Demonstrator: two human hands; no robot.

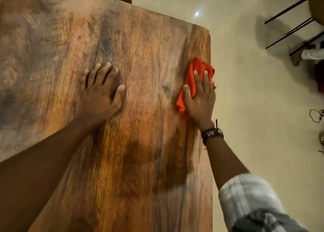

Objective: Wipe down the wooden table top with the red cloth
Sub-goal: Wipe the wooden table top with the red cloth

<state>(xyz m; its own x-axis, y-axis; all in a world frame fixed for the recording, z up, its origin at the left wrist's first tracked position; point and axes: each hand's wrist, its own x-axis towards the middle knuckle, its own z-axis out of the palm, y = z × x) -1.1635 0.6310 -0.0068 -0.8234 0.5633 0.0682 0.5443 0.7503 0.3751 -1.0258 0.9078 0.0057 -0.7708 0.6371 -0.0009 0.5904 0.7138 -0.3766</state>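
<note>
Fingers (204,81) of right hand (199,102) spread, pressing crumpled red cloth (196,68) at 3 o'clock edge | left hand (101,93) flat, empty, bracing worn wooden table top (140,47).

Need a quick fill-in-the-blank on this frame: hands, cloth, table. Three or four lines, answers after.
1. The cloth under the right hand is ____ in colour.
2. The left hand lies flat on the table, holding ____.
3. The cloth lies near the table's ____ edge, by the person's own sides.
4. The band is worn on the ____ wrist.

Answers: red; nothing; right; right
</note>
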